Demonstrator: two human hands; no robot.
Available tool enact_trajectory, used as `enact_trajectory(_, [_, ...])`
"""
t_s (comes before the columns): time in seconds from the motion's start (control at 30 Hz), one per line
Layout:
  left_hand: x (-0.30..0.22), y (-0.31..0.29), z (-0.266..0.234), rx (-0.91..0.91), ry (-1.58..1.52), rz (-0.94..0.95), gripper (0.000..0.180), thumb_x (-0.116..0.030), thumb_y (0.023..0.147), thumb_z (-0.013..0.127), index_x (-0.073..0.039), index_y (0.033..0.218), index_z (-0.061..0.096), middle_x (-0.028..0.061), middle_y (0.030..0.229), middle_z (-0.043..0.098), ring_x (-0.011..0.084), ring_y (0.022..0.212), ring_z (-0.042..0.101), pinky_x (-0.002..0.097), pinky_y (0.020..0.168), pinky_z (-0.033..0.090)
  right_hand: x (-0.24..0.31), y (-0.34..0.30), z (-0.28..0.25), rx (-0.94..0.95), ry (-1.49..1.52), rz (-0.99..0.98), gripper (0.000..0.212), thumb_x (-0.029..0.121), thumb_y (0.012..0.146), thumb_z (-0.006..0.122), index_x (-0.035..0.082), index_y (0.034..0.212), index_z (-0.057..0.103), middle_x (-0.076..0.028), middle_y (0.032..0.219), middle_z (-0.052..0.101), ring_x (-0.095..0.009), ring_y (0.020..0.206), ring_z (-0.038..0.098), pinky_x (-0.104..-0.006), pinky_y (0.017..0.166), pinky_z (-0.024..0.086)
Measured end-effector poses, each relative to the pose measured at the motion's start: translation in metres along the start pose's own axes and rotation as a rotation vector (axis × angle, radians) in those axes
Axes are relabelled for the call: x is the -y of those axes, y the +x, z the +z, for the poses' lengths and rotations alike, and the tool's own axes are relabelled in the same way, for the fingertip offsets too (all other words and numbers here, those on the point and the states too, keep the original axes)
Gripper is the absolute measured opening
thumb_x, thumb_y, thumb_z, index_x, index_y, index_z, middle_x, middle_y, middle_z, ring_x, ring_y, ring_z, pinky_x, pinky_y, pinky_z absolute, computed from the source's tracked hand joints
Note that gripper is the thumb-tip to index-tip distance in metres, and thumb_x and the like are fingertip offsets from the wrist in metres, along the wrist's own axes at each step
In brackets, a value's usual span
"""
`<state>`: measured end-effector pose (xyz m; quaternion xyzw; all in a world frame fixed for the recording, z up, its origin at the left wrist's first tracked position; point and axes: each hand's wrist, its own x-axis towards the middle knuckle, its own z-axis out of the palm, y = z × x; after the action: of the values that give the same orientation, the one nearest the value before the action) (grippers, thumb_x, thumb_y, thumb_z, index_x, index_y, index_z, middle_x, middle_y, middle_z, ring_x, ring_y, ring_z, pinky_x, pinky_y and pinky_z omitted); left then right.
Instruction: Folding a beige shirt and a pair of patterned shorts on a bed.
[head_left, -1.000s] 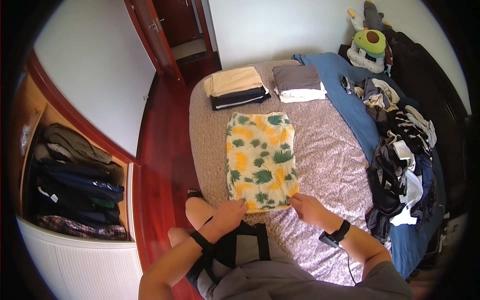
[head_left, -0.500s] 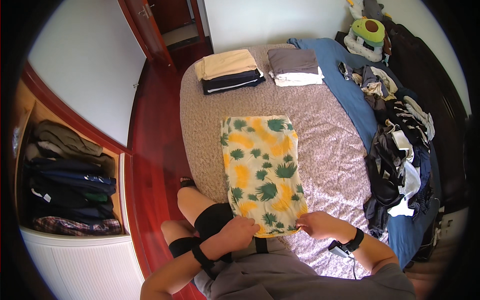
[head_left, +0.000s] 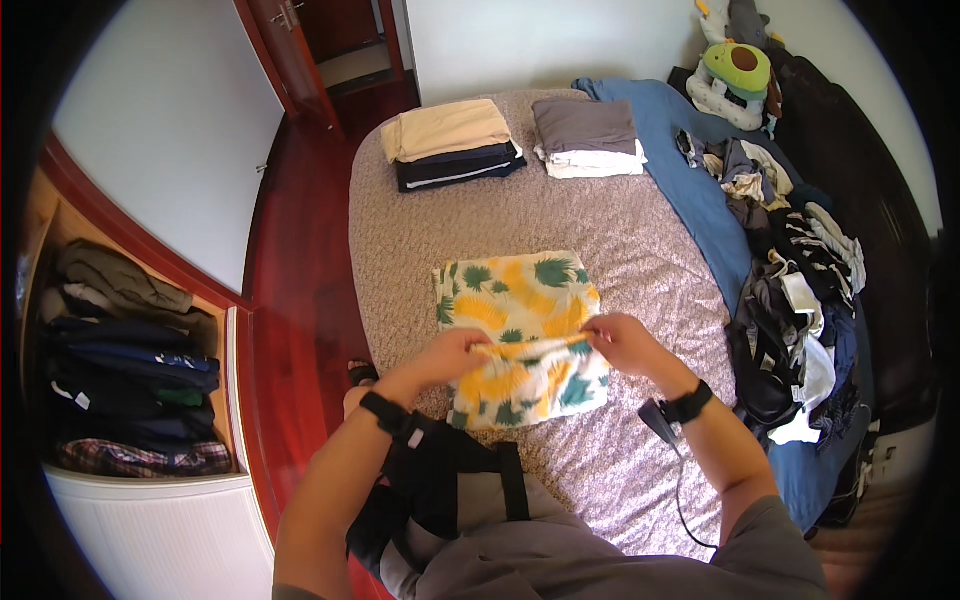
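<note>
A cream garment (head_left: 520,285) printed with yellow patches and green leaves lies on the bed (head_left: 650,270), its near part being folded back over the rest. My left hand (head_left: 452,355) pinches the lifted edge at its left end. At the other end, my right hand (head_left: 626,344) grips the same edge between thumb and fingers. The raised edge runs across the cloth's middle, slightly slack between both hands. What kind of garment it is cannot be made out.
At the bed's far end are two folded stacks, one beige over dark clothes (head_left: 455,135), one grey over white (head_left: 588,135). A loose clothes heap (head_left: 790,310) lies along the right on a blue cover (head_left: 690,215). An open wardrobe shelf (head_left: 140,350) holds clothes at left.
Both hands have moved away from my body, carrying the garment's near edge up and over its middle. The cloth now covers a shorter length of bed.
</note>
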<state>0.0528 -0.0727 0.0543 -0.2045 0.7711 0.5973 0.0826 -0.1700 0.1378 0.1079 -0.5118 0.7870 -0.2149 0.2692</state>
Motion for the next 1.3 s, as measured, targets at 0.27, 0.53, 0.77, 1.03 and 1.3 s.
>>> enact_trajectory(0.27, [-0.005, 0.059, -0.032, -0.316, -0.311, -0.084, 0.027, -0.005, 0.085, 0.054, 0.0, 0.112, 0.053, 0.0085, 0.096, 0.061, 0.0139, 0.082, 0.06, 0.0256, 0.072, 0.048, -0.033, 0.096, 0.042, -0.403, 0.344, -0.004, 0.02, 0.014, 0.086, 0.051, 0.005, 0.102, 0.06, -0.013, 0.07, 0.058, -0.023, 0.062, 0.057, -0.033, 0.059, 0.044])
enact_trajectory(0.53, [0.013, 0.098, -0.045, -0.557, -0.059, -0.032, 0.028, -0.007, 0.086, 0.053, 0.0, 0.113, 0.053, 0.0127, 0.101, 0.061, 0.0202, 0.088, 0.061, 0.0297, 0.077, 0.049, -0.039, 0.149, 0.036, -0.533, 0.188, -0.024, 0.02, 0.016, 0.085, 0.054, 0.006, 0.1, 0.06, -0.018, 0.077, 0.062, -0.033, 0.073, 0.061, -0.0383, 0.065, 0.047])
enact_trajectory(0.77, [0.007, 0.116, -0.051, -0.642, 0.068, -0.042, 0.029, -0.01, 0.086, 0.053, -0.002, 0.114, 0.054, 0.0173, 0.106, 0.061, 0.0301, 0.095, 0.06, 0.034, 0.082, 0.047, -0.058, 0.178, 0.046, -0.505, 0.083, 0.083, 0.02, 0.018, 0.084, 0.053, 0.007, 0.099, 0.06, -0.019, 0.083, 0.063, -0.036, 0.079, 0.061, -0.0431, 0.07, 0.048])
enact_trajectory(1.03, [0.032, 0.12, -0.039, -0.793, 0.403, 0.134, 0.026, -0.009, 0.084, 0.054, -0.005, 0.109, 0.057, 0.0171, 0.111, 0.054, 0.033, 0.101, 0.054, 0.0378, 0.086, 0.044, -0.046, 0.171, 0.054, -0.455, -0.112, -0.039, 0.021, 0.016, 0.081, 0.056, 0.008, 0.1, 0.059, -0.016, 0.096, 0.058, -0.036, 0.088, 0.058, -0.0418, 0.077, 0.047])
enact_trajectory(1.3, [0.036, 0.127, -0.047, -0.675, 0.561, 0.071, 0.015, -0.01, 0.082, 0.057, -0.001, 0.094, 0.056, 0.0165, 0.099, 0.054, 0.0329, 0.095, 0.052, 0.0394, 0.082, 0.043, -0.07, 0.18, 0.049, -0.281, -0.108, -0.069, 0.016, 0.011, 0.076, 0.058, 0.005, 0.091, 0.062, -0.016, 0.093, 0.057, -0.034, 0.088, 0.057, -0.0402, 0.077, 0.047])
